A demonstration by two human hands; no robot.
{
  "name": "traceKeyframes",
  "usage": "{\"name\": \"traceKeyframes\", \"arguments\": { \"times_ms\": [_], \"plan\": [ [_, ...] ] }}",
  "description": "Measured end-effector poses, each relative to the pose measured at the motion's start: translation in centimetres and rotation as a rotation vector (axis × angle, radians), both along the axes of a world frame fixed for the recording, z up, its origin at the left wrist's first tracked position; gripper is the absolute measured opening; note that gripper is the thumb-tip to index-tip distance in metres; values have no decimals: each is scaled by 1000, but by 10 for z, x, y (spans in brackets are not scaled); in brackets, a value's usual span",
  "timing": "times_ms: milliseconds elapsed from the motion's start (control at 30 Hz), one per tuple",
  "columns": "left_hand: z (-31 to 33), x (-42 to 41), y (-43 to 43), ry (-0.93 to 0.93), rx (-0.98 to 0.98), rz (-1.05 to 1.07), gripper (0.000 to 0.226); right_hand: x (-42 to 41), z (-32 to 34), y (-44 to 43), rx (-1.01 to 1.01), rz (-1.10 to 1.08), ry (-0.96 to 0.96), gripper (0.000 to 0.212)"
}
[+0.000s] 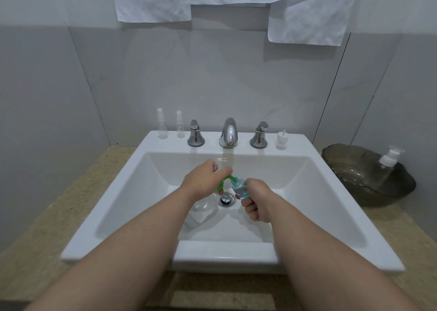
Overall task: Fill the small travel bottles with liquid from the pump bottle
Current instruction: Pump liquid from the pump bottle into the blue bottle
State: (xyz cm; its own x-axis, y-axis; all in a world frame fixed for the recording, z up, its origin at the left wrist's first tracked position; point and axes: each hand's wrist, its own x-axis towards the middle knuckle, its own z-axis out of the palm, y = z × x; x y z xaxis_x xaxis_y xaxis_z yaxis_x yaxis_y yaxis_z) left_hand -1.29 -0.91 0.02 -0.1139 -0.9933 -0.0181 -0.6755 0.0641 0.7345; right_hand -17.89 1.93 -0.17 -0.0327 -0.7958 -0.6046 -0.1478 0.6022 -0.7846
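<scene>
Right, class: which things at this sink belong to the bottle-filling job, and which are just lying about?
In the job: left hand, pump bottle, right hand, blue-filled travel bottle, two clear spray bottles, white cap.
Lying about: faucet, tap handles, dark bowl holding a pump-top bottle, paper sheets on the wall.

Left forearm (132, 239), right forearm (319, 239) bare; left hand (201, 180), right hand (256, 200) bare.

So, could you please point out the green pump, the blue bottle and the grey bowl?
green pump (231, 178): head view, on its curved spout.
blue bottle (238, 188): head view, on its upper body.
grey bowl (345, 167): head view, on its bare inner wall.
</scene>
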Motion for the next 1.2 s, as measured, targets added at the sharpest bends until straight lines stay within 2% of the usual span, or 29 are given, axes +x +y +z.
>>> {"name": "traceKeyframes", "arguments": {
  "times_ms": [833,1067,1200],
  "plan": [
    [-6,2,-10,66,11,-21,36,2,2,3,18,31,64,21],
    [-4,5,-2,21,-1,15,55,0,2,2,10,15,27,20],
    [-1,5,2,24,-3,12,54,0,4,3,7,19,12,17]
  ]
}}
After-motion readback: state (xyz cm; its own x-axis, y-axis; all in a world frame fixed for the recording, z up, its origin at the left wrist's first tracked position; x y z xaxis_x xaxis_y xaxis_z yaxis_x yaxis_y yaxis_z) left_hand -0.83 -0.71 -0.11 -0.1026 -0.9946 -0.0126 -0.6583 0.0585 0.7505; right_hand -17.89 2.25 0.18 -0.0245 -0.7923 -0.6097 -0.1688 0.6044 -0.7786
